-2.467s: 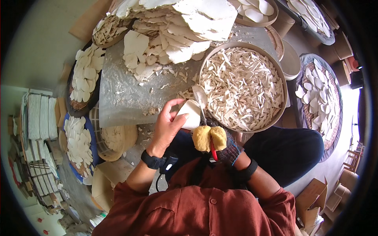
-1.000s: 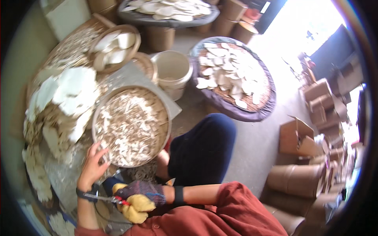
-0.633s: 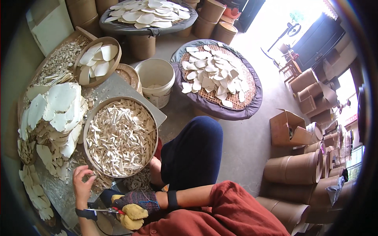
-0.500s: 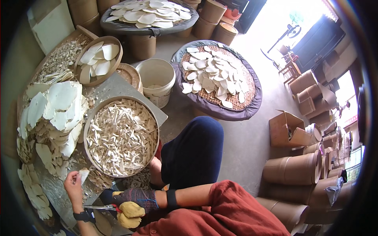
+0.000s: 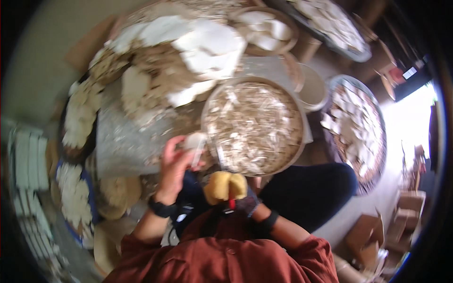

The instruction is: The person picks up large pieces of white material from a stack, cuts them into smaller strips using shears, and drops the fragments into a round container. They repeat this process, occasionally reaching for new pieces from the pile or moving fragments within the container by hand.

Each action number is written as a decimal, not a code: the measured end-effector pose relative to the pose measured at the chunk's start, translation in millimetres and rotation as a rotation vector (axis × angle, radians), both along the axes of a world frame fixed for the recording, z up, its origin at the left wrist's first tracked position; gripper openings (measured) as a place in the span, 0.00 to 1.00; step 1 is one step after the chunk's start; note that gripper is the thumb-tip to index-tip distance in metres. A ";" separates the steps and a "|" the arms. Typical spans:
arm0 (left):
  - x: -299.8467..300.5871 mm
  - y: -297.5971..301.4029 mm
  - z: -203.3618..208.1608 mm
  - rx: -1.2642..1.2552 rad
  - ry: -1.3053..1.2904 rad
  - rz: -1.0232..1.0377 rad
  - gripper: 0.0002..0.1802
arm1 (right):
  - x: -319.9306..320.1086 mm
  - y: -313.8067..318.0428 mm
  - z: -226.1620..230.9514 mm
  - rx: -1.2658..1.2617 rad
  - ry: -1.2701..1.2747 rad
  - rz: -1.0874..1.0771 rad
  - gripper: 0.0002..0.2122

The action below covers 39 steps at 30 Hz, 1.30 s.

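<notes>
My left hand (image 5: 173, 165) is closed around a flat white slice (image 5: 196, 142), just left of a round tray (image 5: 303, 128) heaped with cut white strips (image 5: 252, 125). My right hand (image 5: 247, 204), in a dark knitted glove, is wrapped round shears with thick yellow padded handles (image 5: 225, 187) and a red part, in front of my body below the tray. Motion blur hides how far the blades are apart. Beyond my left hand rises a pile of large white sheets (image 5: 210, 49), brownish and layered at the edges.
A grey metal tabletop (image 5: 125, 141) lies under the pile and tray. Behind are a round basket (image 5: 291, 45) of white slices and a pale bucket (image 5: 322, 96). A wide round tray of slices (image 5: 354, 127) stands right. Cardboard boxes (image 5: 365, 238) sit lower right; another slice-filled tray (image 5: 75, 203) is left.
My view has swung left, so the tray and table sit further right. My left hand with the slice is now beside the tray. The shears' yellow handles have come up in front of my body.
</notes>
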<state>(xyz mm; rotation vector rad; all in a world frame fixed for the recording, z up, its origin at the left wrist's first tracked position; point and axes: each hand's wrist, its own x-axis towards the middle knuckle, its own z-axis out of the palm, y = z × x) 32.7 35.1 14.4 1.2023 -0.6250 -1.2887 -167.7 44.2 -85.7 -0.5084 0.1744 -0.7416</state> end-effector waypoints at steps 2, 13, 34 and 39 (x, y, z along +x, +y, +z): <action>-6.9 1.2 0.9 0.008 -0.032 -0.007 0.22 | 5.8 -3.5 -0.1 0.146 -0.305 0.086 0.17; -3.0 15.7 -11.7 0.075 -0.070 0.002 0.21 | -1.6 -6.3 7.0 0.078 0.059 0.187 0.17; 2.9 8.6 -22.5 0.010 -0.084 0.189 0.21 | -3.4 -7.7 13.3 -0.335 0.439 0.185 0.18; -2.8 4.4 -36.3 0.028 -0.086 0.343 0.23 | 1.5 -7.3 28.1 -0.822 0.773 0.181 0.13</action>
